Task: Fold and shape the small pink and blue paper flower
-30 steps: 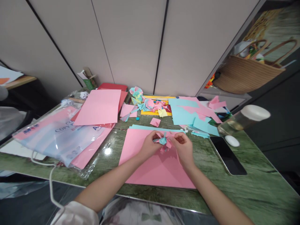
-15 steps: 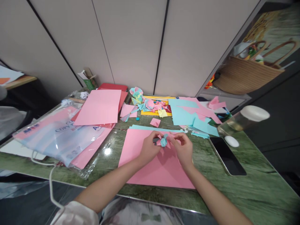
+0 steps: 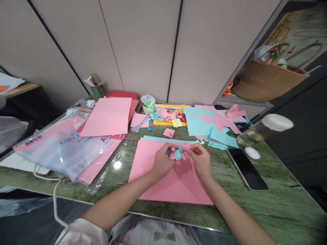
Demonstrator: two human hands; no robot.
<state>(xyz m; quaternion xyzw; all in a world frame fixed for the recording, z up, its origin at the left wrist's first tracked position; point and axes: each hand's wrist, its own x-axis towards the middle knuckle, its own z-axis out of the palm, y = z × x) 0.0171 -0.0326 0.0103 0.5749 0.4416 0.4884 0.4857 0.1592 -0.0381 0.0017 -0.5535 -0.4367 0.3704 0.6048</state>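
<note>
From my end of the head cam, I've got the left hand (image 3: 162, 159) pinching the left side of a pink-and-blue paper flower (image 3: 178, 153), and the right hand (image 3: 201, 160) with thumb and fingertips closed on its right-hand petals. The flower's between them, above the big pink sheet (image 3: 176, 189). There's a dark bit (image 3: 168, 153) by the left fingers, too small to make out. My worry: squeezing too hard could crush those thin folds, an uneven tug might tear a petal, and if either pinch slips, the flower could drop.
</note>
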